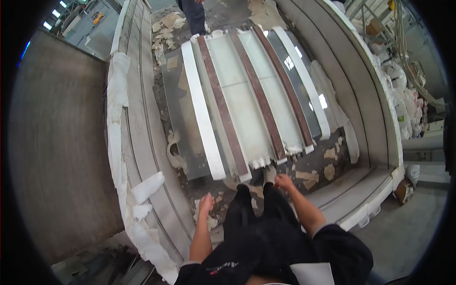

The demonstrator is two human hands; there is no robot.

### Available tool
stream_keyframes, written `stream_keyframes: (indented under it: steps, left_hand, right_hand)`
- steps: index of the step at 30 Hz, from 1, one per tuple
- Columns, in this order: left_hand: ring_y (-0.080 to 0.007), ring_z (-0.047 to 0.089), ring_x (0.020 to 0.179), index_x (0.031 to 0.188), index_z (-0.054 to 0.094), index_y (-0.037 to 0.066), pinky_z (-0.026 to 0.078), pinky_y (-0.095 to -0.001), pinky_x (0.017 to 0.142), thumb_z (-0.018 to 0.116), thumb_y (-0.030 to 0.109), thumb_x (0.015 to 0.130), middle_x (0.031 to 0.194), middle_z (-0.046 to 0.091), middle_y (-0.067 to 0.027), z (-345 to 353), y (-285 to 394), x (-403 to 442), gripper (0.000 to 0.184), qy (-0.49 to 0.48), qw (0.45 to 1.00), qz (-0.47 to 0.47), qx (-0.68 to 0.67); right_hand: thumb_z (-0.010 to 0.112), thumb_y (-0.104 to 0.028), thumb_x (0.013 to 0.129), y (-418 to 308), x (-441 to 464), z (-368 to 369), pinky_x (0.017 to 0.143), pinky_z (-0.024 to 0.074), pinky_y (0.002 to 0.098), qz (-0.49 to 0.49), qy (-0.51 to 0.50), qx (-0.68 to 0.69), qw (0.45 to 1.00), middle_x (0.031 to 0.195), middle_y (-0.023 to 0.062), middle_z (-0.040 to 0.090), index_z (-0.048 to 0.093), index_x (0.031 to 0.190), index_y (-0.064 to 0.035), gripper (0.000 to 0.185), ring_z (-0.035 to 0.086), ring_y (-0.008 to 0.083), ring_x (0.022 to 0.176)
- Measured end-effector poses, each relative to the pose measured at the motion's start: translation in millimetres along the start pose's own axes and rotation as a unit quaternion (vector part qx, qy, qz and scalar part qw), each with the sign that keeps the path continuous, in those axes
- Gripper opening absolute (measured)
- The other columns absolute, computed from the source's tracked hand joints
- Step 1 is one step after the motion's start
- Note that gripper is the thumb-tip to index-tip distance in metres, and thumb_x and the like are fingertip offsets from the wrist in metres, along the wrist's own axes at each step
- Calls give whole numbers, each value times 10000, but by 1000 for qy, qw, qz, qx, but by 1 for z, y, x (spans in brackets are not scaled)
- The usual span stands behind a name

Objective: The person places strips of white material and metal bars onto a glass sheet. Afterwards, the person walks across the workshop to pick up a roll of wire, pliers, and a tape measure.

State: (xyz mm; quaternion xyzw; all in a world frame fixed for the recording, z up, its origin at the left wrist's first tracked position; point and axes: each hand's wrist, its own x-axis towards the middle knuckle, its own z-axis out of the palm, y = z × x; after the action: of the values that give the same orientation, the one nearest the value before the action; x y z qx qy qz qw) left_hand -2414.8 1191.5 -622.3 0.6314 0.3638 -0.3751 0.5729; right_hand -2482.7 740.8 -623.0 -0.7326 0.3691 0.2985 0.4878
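My left hand (206, 203) hangs low at my left side with its fingers curled in, and I see nothing in it. On the other side my right hand (284, 182) is closed too, above the near end of the stack, not visibly touching it. In front of my feet lies a glass sheet (190, 147) with a stack on it. White strips (202, 104) run lengthwise along its sides. Reddish-brown bars (223, 104) lie lengthwise between pale, whitish panels (240, 104), whose near ends look ragged and white.
Padded grey walls (342, 61) flank the floor where I stand. Torn scraps (306, 178) litter the dark floor. Another person's leg (194, 16) shows at the far end. A large brown panel (66, 142) stands outside on the left; white bags (403, 95) are piled on the right.
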Motion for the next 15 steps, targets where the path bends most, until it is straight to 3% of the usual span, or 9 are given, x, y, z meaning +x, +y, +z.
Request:
stream_keyframes:
  steps: [3, 4, 5, 7, 11, 13, 14, 15]
  left_hand:
    - [-78, 598, 674, 1028, 594, 136, 442, -243, 565, 553, 438, 914, 842, 651, 28, 15, 28, -32, 325, 18, 1000, 20, 14]
    - [-78, 598, 674, 1028, 594, 136, 442, -243, 565, 553, 438, 914, 842, 651, 28, 19, 30, -47, 325, 24, 999, 20, 21]
    - [-75, 599, 677, 1029, 594, 139, 442, -247, 572, 551, 432, 916, 851, 654, 30, 28, 37, -56, 317, 33, 999, 26, 22]
    - [-79, 603, 710, 1048, 595, 144, 441, -266, 621, 550, 435, 913, 879, 658, 32, 47, 43, -75, 323, 50, 998, 28, 35]
    - [-106, 593, 820, 1103, 590, 138, 425, -312, 724, 545, 495, 895, 949, 660, 21, 84, 26, -100, 416, 33, 993, 3, 113]
    - [-103, 575, 821, 1119, 584, 135, 422, -319, 736, 528, 506, 899, 986, 655, 21, 100, 19, -110, 435, 12, 989, -14, 149]
    - [-95, 559, 810, 1137, 577, 131, 422, -318, 739, 519, 515, 900, 1003, 649, 23, 105, 15, -112, 455, -8, 989, -15, 146]
    - [-82, 552, 743, 1139, 592, 91, 434, -277, 653, 546, 530, 879, 1015, 662, -3, 106, 6, -110, 512, 0, 988, 6, 153]
  right_hand:
    - [548, -301, 846, 24, 22, -33, 540, 533, 321, 91, -107, -76, 987, 684, 108, 686, 679, 826, -37, 296, 664, 203, 567]
    - [560, -306, 847, 40, 28, -41, 522, 532, 330, -17, -105, -176, 979, 665, 104, 679, 680, 826, -41, 292, 654, 206, 548]
    - [569, -299, 843, 34, 28, -53, 516, 529, 330, -34, -92, -178, 979, 665, 93, 675, 679, 835, -45, 277, 648, 196, 545]
    - [584, -285, 832, 24, 22, -70, 500, 514, 317, 74, -22, 85, 993, 663, 65, 658, 675, 837, -44, 258, 628, 169, 540]
    - [587, -213, 858, 11, 33, -110, 412, 448, 314, -18, 10, 147, 989, 668, 66, 606, 616, 898, -26, 193, 557, 146, 489]
    - [559, -261, 864, 21, 46, -123, 436, 463, 311, -53, 39, 130, 989, 672, 51, 612, 632, 856, -45, 228, 573, 138, 513]
    - [553, -284, 865, 28, 49, -129, 446, 468, 304, -62, 37, 146, 987, 682, 48, 622, 646, 851, -55, 248, 580, 134, 519]
    - [554, -281, 864, 36, 51, -136, 446, 465, 297, -35, 18, 171, 985, 684, 49, 625, 653, 854, -60, 243, 580, 134, 520]
